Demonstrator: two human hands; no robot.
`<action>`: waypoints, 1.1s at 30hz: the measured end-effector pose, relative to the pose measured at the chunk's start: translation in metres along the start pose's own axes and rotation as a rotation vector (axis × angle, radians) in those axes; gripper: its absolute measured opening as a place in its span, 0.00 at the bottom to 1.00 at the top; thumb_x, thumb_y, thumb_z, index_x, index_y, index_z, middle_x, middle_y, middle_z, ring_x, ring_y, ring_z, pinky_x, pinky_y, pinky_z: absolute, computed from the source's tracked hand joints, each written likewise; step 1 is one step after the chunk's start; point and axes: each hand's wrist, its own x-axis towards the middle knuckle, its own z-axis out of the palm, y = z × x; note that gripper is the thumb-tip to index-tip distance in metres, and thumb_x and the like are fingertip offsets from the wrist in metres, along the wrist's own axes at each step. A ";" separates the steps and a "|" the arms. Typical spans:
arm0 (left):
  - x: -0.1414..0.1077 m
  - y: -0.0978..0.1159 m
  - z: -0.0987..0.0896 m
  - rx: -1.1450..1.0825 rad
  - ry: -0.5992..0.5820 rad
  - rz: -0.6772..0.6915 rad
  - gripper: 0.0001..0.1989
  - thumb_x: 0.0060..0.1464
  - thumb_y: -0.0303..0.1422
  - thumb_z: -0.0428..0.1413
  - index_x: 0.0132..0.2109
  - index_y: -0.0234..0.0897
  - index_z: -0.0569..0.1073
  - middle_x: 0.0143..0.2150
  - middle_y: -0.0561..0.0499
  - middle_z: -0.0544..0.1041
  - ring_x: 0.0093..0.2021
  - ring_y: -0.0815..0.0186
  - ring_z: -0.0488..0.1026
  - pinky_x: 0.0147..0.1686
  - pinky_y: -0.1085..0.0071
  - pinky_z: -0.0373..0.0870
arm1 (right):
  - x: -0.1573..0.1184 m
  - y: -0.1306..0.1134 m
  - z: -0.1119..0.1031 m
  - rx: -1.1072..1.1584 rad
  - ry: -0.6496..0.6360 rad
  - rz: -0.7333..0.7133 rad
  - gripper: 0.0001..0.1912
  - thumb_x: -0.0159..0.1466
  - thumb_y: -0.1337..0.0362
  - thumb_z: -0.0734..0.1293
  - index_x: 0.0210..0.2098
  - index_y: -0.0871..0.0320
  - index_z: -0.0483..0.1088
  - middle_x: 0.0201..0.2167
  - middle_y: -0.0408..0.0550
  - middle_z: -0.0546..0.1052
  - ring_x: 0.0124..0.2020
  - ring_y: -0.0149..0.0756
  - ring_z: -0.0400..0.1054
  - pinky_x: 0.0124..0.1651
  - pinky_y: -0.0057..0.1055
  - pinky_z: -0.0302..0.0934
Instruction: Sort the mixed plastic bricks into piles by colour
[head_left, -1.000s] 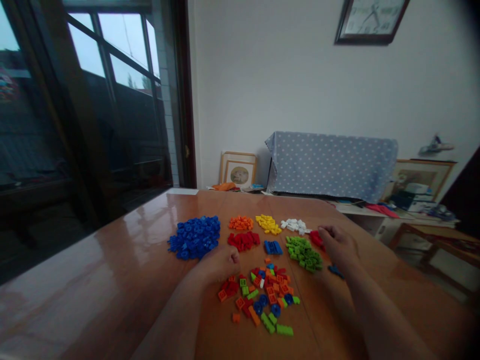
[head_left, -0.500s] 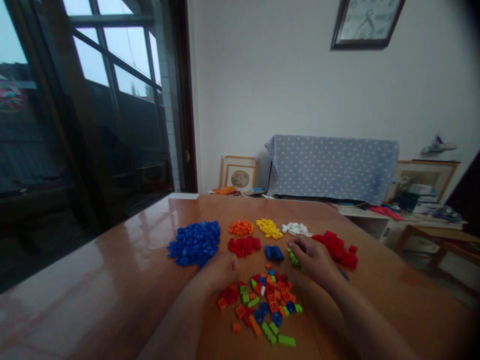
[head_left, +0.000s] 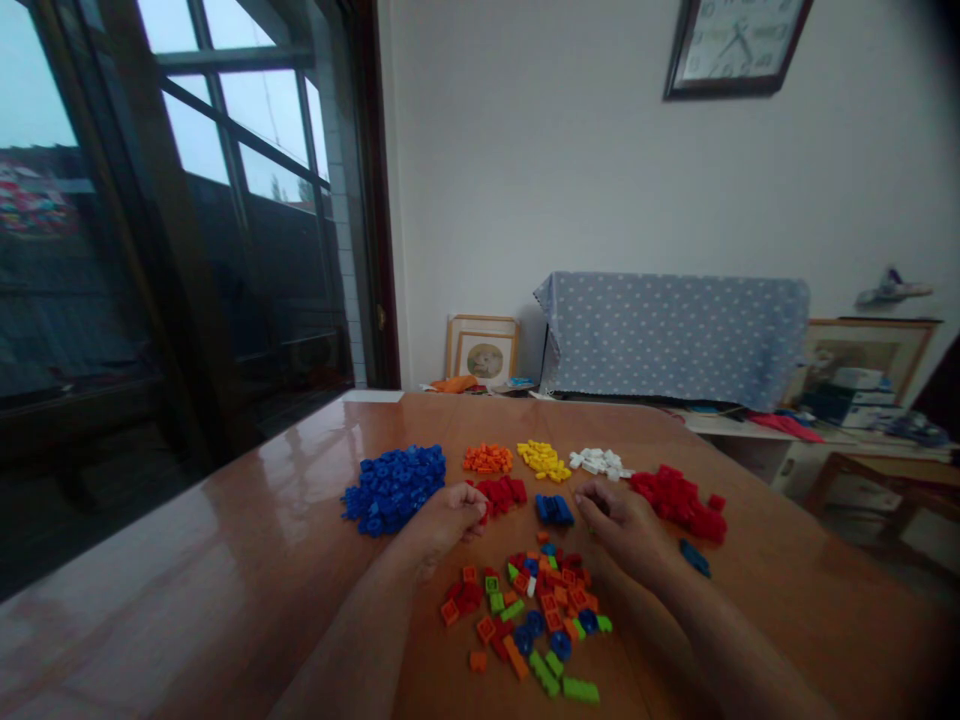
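My left hand is at the near left edge of a small pile of red bricks, its fingers pinched together; anything between them is too small to make out. My right hand hovers right of a small group of dark blue pieces, its fingers curled inward. Its fingertips hide whatever they hold, and no green bricks show around them. Between my forearms lies a mixed heap of toy building bricks in orange, red, green and blue, with a lime green brick at its near edge.
On the wooden table stand sorted piles: blue bricks, orange bricks, yellow bricks, white bricks and large red bricks. A blue piece lies beside my right forearm.
My left hand has moved up and slightly right toward the small red pile. My right hand's fingers have curled, and the green bricks seen by it before are out of sight.
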 end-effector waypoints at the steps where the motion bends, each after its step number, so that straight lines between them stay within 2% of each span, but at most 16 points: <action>1: 0.001 -0.001 -0.001 0.015 0.020 0.001 0.12 0.51 0.37 0.55 0.39 0.34 0.70 0.30 0.54 0.72 0.31 0.69 0.69 0.32 0.75 0.62 | 0.000 -0.001 0.001 -0.008 -0.007 0.003 0.13 0.67 0.58 0.59 0.32 0.56 0.70 0.27 0.43 0.73 0.31 0.36 0.67 0.34 0.30 0.56; 5: 0.011 -0.014 -0.002 0.340 0.180 0.083 0.03 0.50 0.29 0.54 0.33 0.34 0.71 0.27 0.54 0.71 0.29 0.70 0.66 0.29 0.75 0.57 | -0.001 -0.003 0.005 -0.012 -0.057 0.013 0.13 0.67 0.57 0.59 0.33 0.56 0.71 0.29 0.44 0.75 0.32 0.36 0.68 0.35 0.30 0.57; 7: 0.016 -0.022 -0.002 0.490 0.212 0.123 0.03 0.49 0.26 0.54 0.31 0.34 0.72 0.27 0.53 0.72 0.29 0.70 0.67 0.28 0.75 0.55 | -0.001 -0.004 0.005 -0.016 -0.060 0.008 0.13 0.67 0.57 0.59 0.33 0.56 0.71 0.29 0.44 0.75 0.32 0.37 0.69 0.36 0.31 0.57; 11: 0.019 -0.029 -0.003 0.555 0.238 0.142 0.06 0.50 0.23 0.53 0.34 0.34 0.74 0.30 0.52 0.74 0.31 0.69 0.69 0.28 0.76 0.56 | 0.000 -0.005 0.005 -0.002 -0.072 -0.001 0.13 0.67 0.57 0.59 0.33 0.56 0.72 0.29 0.43 0.75 0.32 0.37 0.69 0.35 0.31 0.57; 15: 0.017 -0.025 -0.006 0.544 0.291 0.127 0.08 0.49 0.21 0.51 0.34 0.34 0.73 0.27 0.54 0.72 0.28 0.71 0.66 0.26 0.76 0.54 | -0.001 -0.004 0.003 -0.007 -0.075 0.005 0.14 0.67 0.57 0.59 0.34 0.56 0.72 0.28 0.43 0.75 0.31 0.36 0.69 0.34 0.30 0.57; 18: 0.018 -0.025 -0.005 0.500 0.258 0.111 0.07 0.49 0.22 0.51 0.34 0.35 0.73 0.26 0.55 0.71 0.26 0.72 0.64 0.25 0.76 0.53 | -0.001 -0.004 0.003 -0.011 -0.075 0.005 0.13 0.67 0.57 0.60 0.33 0.56 0.72 0.28 0.43 0.75 0.31 0.36 0.69 0.34 0.30 0.57; 24: 0.018 -0.031 0.004 0.380 0.060 0.090 0.06 0.50 0.28 0.53 0.36 0.35 0.72 0.26 0.55 0.71 0.25 0.71 0.65 0.24 0.77 0.53 | 0.000 -0.003 0.005 0.001 -0.076 0.000 0.13 0.66 0.56 0.60 0.34 0.56 0.73 0.28 0.44 0.75 0.31 0.37 0.69 0.35 0.31 0.58; 33: 0.015 -0.025 0.003 0.482 0.110 0.148 0.06 0.52 0.27 0.51 0.37 0.35 0.72 0.29 0.54 0.72 0.27 0.71 0.63 0.26 0.76 0.54 | 0.000 -0.003 0.005 -0.002 -0.072 -0.008 0.13 0.66 0.57 0.60 0.33 0.56 0.73 0.27 0.44 0.75 0.30 0.36 0.68 0.34 0.31 0.57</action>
